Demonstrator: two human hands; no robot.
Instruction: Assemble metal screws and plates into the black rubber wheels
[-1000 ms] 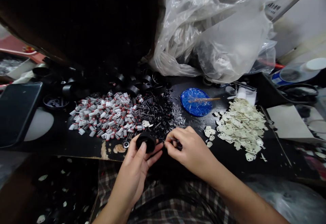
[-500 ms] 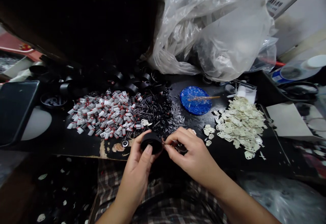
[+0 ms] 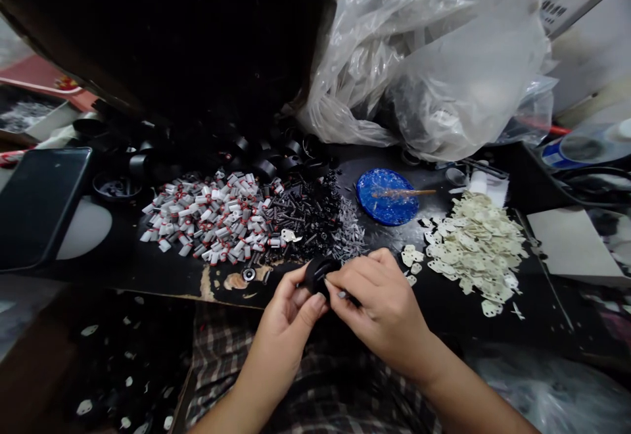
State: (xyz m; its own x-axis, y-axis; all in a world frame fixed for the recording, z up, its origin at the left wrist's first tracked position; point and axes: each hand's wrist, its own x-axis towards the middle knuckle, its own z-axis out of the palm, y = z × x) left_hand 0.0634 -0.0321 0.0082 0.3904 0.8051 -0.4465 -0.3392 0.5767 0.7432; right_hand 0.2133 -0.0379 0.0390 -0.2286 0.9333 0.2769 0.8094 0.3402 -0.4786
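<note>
My left hand (image 3: 290, 309) grips a round black plastic cap (image 3: 318, 275), tilted on edge, just above the front of the table. My right hand (image 3: 377, 296) is closed against the cap's right side, with thumb and forefinger pinched at its rim. A small greyish piece shows between its fingers, too small to name. Behind my hands lie a pile of grey-and-white cylinders with red rings (image 3: 211, 217), black springs and small black parts (image 3: 300, 214), and grey slivers (image 3: 349, 227).
A blue round lid (image 3: 365, 191) with a thin brown stick (image 3: 404, 192) lies behind my right hand. Cream flat plates (image 3: 473, 243) are heaped to the right. A dark phone (image 3: 44, 207) rests at the left. Plastic bags (image 3: 424, 66) and more black caps (image 3: 266, 168) stand at the back.
The black cap has turned more on edge in my left hand. My right fingers have moved from beside it onto its rim. The whole view has shifted slightly.
</note>
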